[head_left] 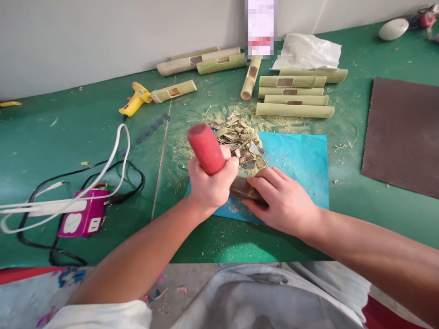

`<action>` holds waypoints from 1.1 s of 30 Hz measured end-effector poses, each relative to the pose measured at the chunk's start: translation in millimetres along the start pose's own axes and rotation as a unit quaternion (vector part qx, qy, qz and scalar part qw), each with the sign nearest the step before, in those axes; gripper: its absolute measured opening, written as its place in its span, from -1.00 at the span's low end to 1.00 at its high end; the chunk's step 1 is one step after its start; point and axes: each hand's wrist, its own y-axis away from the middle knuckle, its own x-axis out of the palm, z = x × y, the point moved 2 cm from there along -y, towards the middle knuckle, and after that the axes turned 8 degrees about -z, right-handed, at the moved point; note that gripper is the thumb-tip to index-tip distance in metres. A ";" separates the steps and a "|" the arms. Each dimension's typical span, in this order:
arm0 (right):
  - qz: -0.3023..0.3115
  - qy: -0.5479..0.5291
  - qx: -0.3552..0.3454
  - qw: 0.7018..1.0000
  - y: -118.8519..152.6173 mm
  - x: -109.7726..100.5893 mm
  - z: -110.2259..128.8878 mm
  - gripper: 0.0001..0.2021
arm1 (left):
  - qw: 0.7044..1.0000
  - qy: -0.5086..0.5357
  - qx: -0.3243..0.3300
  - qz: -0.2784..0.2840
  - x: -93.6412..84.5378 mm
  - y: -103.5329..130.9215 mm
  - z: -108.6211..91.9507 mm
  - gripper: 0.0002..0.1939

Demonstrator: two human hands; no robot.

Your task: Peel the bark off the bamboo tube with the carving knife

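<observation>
Plainly, both hands were closed around something: the left hand (214,183) gripped one red handle (207,151), and the right hand (286,201) held one brown piece (245,186) by its right end. The handle was thick, round and smooth, with a darker, slightly blurred end; its long axis slanted out of the fist, up and leftward, that end farthest from the body. The brown piece, dull and woody, lay between the hands over one blue sheet (298,155), its long axis running mostly sideways and tipping nearer the body toward the right; its left end was hidden by the left hand. Just beyond the hands sat one heap of chips (236,132), too many to count. Farther beyond them were pale green tubes (295,111): about six stacked at the right, one pointing away from the body, and at least three in a group at the left. Left of the left hand lay one more tube (176,90), touching one yellow glue gun (137,99), and one purple power block (84,212).
</observation>
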 end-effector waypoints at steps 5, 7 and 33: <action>0.011 0.003 0.005 1.000 -0.3 -0.6 -0.3 -0.80 | 0.994 0.074 -0.039 -0.074 2.1 -1.5 7.9 -0.73; 0.011 0.002 0.006 1.000 -0.6 -1.0 0.4 -0.79 | 0.993 0.083 -0.030 -0.079 1.9 -3.1 9.3 -0.76; 0.008 -0.029 0.010 1.000 -2.4 -1.6 -3.4 -0.79 | 0.994 0.027 0.032 -0.102 -3.2 -0.6 5.6 -0.70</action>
